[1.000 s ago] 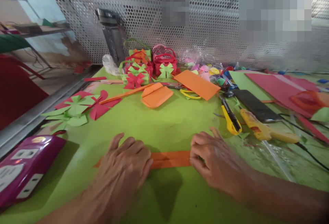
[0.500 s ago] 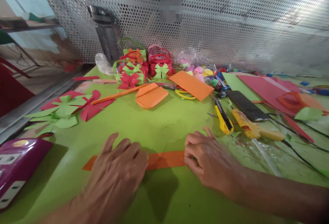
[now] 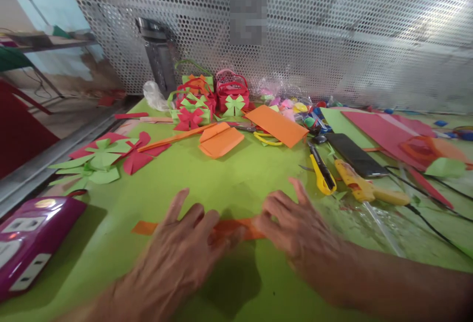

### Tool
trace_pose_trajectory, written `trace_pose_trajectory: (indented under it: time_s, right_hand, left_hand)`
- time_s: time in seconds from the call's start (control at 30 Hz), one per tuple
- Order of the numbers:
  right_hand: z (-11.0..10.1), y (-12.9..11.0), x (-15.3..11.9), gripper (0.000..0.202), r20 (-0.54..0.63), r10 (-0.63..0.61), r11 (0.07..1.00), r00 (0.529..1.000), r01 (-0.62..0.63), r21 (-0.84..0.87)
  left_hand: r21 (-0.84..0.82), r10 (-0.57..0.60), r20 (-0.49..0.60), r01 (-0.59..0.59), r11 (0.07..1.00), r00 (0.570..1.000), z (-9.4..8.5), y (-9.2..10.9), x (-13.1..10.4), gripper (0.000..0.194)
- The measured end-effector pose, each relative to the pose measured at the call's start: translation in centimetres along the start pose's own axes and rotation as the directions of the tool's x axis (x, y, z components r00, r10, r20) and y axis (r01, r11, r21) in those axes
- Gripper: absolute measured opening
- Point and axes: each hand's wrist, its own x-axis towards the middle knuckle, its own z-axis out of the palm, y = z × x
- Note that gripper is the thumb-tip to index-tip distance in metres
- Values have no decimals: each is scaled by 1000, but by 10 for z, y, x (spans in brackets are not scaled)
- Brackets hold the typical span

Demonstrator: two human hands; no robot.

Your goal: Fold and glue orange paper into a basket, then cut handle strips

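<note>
An orange paper strip (image 3: 145, 228) lies lengthwise on the green tabletop (image 3: 207, 184), partly covered by both hands. My left hand (image 3: 181, 248) rests over its left half, fingers bent down onto it, the thumb reaching right along the strip and the index finger or another finger raised. At the strip's right end, my right hand (image 3: 295, 228) has its fingertips curled in on the paper, with one finger sticking up. The fingertips of both hands are partly hidden and slightly blurred.
A purple power strip (image 3: 40, 238) sits at the left. On the right lie a yellow cutter knife (image 3: 322, 170), a glue gun (image 3: 354, 181) and a black phone (image 3: 356, 154). Small paper baskets (image 3: 232, 97), folded orange paper (image 3: 220, 140) and a bottle (image 3: 158, 55) stand or lie behind.
My left hand has shifted right, its thumb now stretched along the strip toward my right hand. My right hand has moved slightly left, and the gap between the hands is narrower.
</note>
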Motion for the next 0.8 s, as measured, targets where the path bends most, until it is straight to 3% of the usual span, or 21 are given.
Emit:
trace_pose_trajectory:
  time_s: [0.1,0.27,0.5,0.8]
  right_hand:
    - [-2,0,-3,32,-5,-154,984,988,153,-93]
    - [11,4,-3,26,-98,-250,956,963,230,-181]
    - [15,8,-1,32,-84,-315,940,945,298,-168]
    - [12,18,-7,25,-26,-331,934,943,323,-150]
  left_hand:
    - [-35,-12,-41,11,999,999,5,0,-1,18]
    - [-68,25,-120,-34,997,992,5,-1,1,22]
    - [-42,57,-161,-65,997,985,0,0,5,37]
    - [-80,-55,-145,44,996,988,3,-2,-6,31]
